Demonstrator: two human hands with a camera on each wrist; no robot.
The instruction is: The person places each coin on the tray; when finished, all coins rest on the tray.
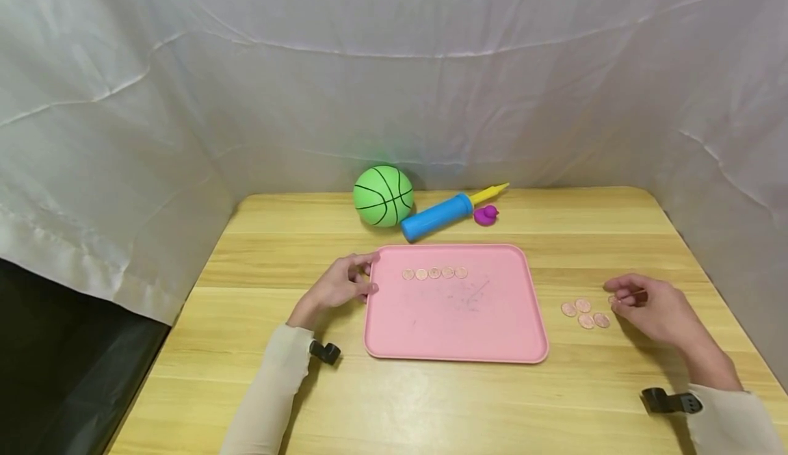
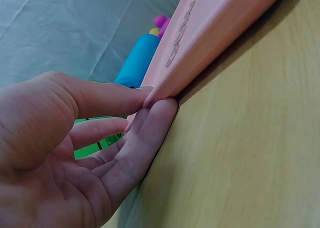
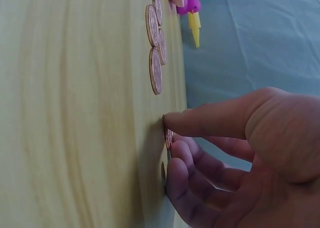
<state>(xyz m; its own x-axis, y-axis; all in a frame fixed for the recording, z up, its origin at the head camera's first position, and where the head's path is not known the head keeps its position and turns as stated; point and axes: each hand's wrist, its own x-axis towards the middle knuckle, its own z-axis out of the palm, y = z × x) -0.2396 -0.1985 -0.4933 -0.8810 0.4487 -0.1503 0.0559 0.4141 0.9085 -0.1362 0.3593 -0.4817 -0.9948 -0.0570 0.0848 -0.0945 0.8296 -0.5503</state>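
Two cream sleeves come in from the near edge of the wooden table, each with a small black strap thing at the wrist. Left hand is at the left rim of the pink tray, thumb and fingertips pinching the tray's edge right where it meets the table, so it's grasping the tray. Right hand is over on the right side of the table, forefinger and thumb closed on a copper coin that's at the tabletop; can't tell if it's lifted off yet. Just left of that hand sit four more loose coins in a little cluster, between the hand and the tray. On the tray there's a row of five coins lined up near its far edge. Farther back, a green ball, a blue pump with a yellow tip, and a small purple duck sit close together by the white cloth backdrop.
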